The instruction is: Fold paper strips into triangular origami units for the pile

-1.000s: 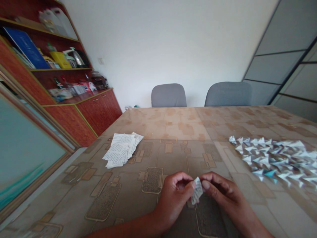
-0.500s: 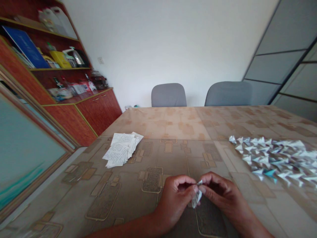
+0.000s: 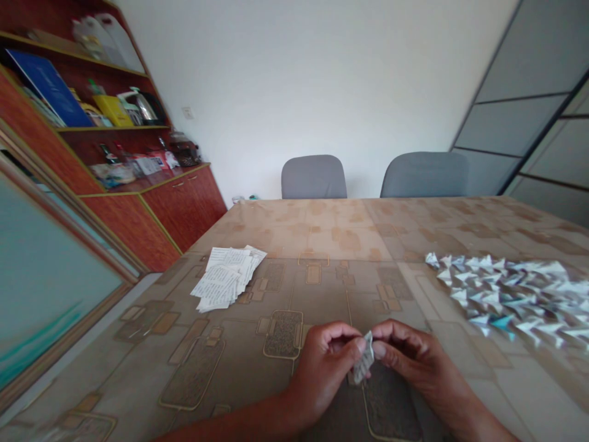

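A small piece of folded printed paper (image 3: 365, 360) is up in front of me, over the near part of the table. Thumb and fingers of my left hand (image 3: 324, 368) pinch it from the left. My right hand (image 3: 411, 362) is closed at the paper's right edge, thumb and forefinger together against it; the exact grip of those fingertips is partly hidden. To the right lie rows of small folded paper pieces (image 3: 501, 294), mostly white, one with teal on it. A loose pile of printed paper sheets (image 3: 225, 276) rests on the left.
The table (image 3: 322, 233) has a brown patterned cover. Behind its far edge stand two grey chairs (image 3: 313, 177) (image 3: 424, 175). A reddish wooden cabinet (image 3: 177, 205) with bottles, a kettle and boxes is at the left, grey panelled doors (image 3: 515, 86) at the right.
The folded paper has turned between my fingers, and more of its flat printed side shows. My right fingertips have shifted slightly. The sheet pile and the folded rows stay put.
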